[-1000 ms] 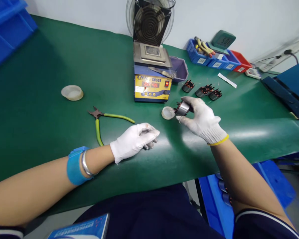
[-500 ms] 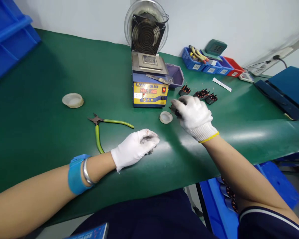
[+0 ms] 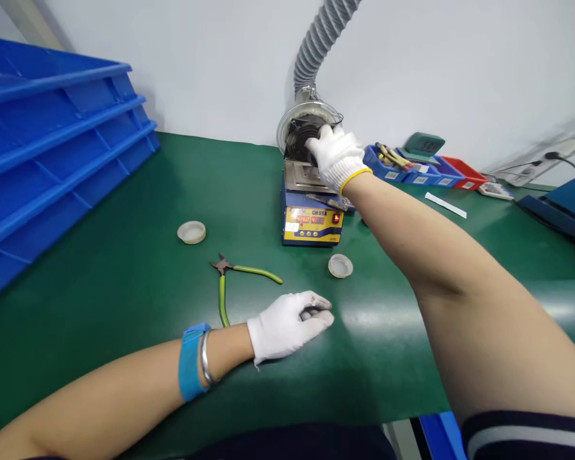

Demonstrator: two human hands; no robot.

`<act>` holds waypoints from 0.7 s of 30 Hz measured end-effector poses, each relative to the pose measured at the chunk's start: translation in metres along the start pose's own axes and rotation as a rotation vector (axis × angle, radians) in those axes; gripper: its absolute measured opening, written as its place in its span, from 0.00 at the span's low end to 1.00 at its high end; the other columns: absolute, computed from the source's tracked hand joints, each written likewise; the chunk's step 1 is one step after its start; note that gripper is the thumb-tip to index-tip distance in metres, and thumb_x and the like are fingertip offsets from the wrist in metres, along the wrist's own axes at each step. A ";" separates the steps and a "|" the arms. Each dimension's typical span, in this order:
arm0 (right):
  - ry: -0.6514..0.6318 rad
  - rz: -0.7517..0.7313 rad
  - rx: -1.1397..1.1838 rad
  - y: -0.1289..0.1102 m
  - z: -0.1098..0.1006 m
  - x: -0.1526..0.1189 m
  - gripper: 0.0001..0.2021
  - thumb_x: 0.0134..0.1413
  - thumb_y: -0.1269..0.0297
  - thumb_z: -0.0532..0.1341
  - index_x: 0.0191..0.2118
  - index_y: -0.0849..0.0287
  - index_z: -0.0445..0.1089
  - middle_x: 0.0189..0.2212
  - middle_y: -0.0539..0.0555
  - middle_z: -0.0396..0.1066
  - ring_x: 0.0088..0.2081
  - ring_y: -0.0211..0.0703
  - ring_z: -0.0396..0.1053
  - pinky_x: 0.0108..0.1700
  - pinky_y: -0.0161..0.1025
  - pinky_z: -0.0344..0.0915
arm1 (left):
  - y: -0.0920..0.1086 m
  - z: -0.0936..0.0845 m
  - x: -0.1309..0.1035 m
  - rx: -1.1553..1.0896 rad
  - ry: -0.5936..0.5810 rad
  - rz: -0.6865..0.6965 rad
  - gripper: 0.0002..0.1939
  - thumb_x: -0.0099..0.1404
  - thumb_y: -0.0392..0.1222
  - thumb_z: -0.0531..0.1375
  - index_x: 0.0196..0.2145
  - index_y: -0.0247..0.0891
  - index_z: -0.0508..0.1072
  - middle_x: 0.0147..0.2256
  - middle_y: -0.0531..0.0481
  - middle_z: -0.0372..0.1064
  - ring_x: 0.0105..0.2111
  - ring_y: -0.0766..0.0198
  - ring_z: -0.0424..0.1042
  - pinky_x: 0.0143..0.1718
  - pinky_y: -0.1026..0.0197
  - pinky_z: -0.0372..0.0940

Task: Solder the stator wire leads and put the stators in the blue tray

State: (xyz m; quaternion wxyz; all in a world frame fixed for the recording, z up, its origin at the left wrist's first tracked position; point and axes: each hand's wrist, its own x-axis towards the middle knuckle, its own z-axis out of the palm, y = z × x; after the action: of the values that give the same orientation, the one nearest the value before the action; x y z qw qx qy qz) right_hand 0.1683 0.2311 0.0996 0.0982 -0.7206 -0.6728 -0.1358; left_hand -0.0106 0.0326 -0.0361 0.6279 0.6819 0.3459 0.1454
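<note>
My right hand (image 3: pixel 335 152), in a white knit glove, reaches over the solder pot (image 3: pixel 312 230) with its fingers closed. It holds a dark coil, mostly hidden by the glove, above the pot's metal top. On the mat, my left hand (image 3: pixel 292 324) rests in a white glove with its fingers loosely curled and thumb apart; nothing shows between them. Diagonal cutters (image 3: pixel 223 266) with green handles lie spread beside the left wrist. Between the hands and the pot sits a small round white dish (image 3: pixel 340 266). A larger shallow dish (image 3: pixel 191 232) is farther left.
Behind the pot stands a fan (image 3: pixel 298 139) below a grey exhaust hose (image 3: pixel 319 48). Stacked blue crates (image 3: pixel 76 153) fill the left side. Small blue bins (image 3: pixel 386 167) and a red bin (image 3: pixel 464 174) line the wall, with a white strip (image 3: pixel 445 205) before them.
My right hand has moved from beside the small dish up over the solder pot, carrying the dark coil. My left hand stays near the cutters. The view has tilted upward and left.
</note>
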 end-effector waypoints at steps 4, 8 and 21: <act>-0.019 -0.027 -0.078 0.008 -0.002 -0.003 0.23 0.60 0.71 0.64 0.61 0.61 0.71 0.61 0.64 0.65 0.64 0.68 0.64 0.60 0.61 0.65 | -0.004 0.000 0.002 0.035 -0.004 0.028 0.23 0.63 0.56 0.61 0.48 0.36 0.77 0.38 0.44 0.78 0.36 0.57 0.76 0.43 0.55 0.72; -0.010 0.061 0.037 0.024 -0.024 -0.005 0.29 0.60 0.54 0.59 0.57 0.77 0.70 0.55 0.65 0.71 0.60 0.62 0.69 0.58 0.51 0.65 | -0.004 0.001 0.003 0.048 -0.004 0.027 0.23 0.63 0.56 0.60 0.48 0.36 0.78 0.39 0.44 0.79 0.37 0.56 0.76 0.43 0.55 0.73; -0.012 0.206 0.365 0.024 -0.019 -0.020 0.25 0.61 0.49 0.58 0.40 0.75 0.71 0.45 0.67 0.75 0.55 0.57 0.74 0.56 0.50 0.68 | 0.002 -0.001 0.001 0.081 -0.015 0.059 0.22 0.64 0.55 0.60 0.47 0.36 0.78 0.41 0.42 0.80 0.39 0.53 0.78 0.46 0.53 0.73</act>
State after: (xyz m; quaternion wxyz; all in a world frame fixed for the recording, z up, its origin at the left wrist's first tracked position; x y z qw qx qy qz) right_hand 0.1901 0.2041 0.1123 0.2366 -0.7565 -0.6097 0.0034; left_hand -0.0099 0.0346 -0.0347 0.5977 0.7178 0.3265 0.1448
